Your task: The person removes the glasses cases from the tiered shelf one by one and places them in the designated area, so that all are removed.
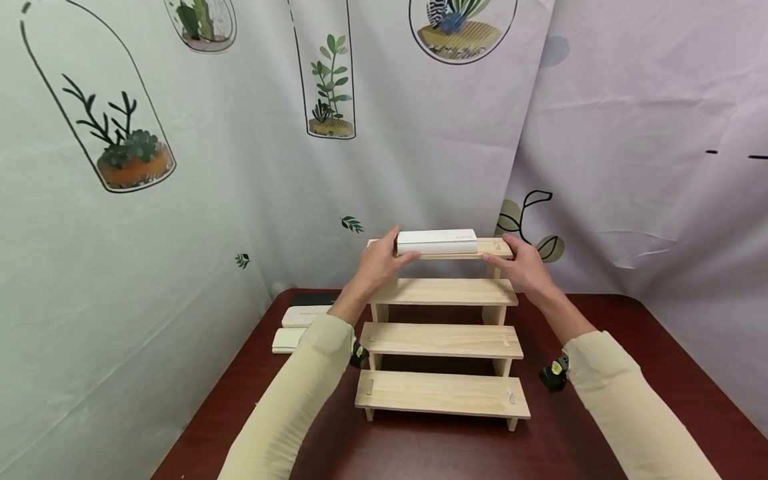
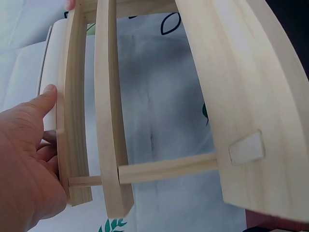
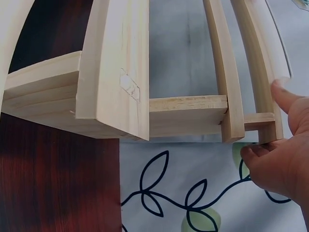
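A four-tier wooden step shelf [image 1: 444,340] stands on the table. A long white box with a flap lid, like a glasses case [image 1: 437,245], lies along its top tier, towards the left. My left hand [image 1: 381,257] grips the left end of this case, thumb in front; in the left wrist view the thumb touches the white case [image 2: 49,72] beside the wooden tier. My right hand [image 1: 525,267] holds the right end of the top tier [image 1: 495,247], thumb at the front edge. In the right wrist view, curled fingers [image 3: 256,152] sit at the tier's end.
On the dark red table [image 1: 240,400], left of the shelf, lie two more white cases [image 1: 303,315] and a dark one [image 1: 312,299], partly behind the left forearm. A printed cloth backdrop [image 1: 420,160] hangs right behind the shelf.
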### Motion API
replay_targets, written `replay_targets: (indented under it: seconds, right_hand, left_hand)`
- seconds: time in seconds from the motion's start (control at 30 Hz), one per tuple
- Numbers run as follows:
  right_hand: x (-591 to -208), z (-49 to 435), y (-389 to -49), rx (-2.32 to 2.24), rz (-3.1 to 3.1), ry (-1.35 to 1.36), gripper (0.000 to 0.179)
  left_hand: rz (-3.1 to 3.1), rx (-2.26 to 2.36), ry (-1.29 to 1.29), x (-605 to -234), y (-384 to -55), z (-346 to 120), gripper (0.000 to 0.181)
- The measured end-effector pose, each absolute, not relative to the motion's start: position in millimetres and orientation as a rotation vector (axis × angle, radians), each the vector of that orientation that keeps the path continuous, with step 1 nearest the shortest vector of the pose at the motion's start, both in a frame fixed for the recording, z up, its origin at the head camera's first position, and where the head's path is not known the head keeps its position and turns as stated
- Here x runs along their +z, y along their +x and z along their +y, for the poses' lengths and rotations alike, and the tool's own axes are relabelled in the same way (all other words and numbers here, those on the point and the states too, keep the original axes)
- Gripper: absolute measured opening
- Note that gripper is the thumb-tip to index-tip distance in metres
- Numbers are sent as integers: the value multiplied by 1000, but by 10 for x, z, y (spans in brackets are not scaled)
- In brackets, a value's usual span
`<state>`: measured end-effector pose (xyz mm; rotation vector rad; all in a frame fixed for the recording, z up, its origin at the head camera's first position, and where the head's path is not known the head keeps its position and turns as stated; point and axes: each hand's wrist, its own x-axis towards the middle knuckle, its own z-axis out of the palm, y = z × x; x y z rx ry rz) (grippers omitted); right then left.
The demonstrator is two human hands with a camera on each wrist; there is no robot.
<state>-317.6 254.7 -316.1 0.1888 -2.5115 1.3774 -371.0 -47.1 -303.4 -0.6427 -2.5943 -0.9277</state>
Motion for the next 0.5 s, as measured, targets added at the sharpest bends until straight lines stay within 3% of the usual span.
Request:
replay_targets:
  seconds: [0.5]
  right_hand:
    - [-3175, 2571, -3183, 1395, -2502, 183, 83]
  left_hand:
    - [-2573, -963, -648, -3022, -3707, -458, 66]
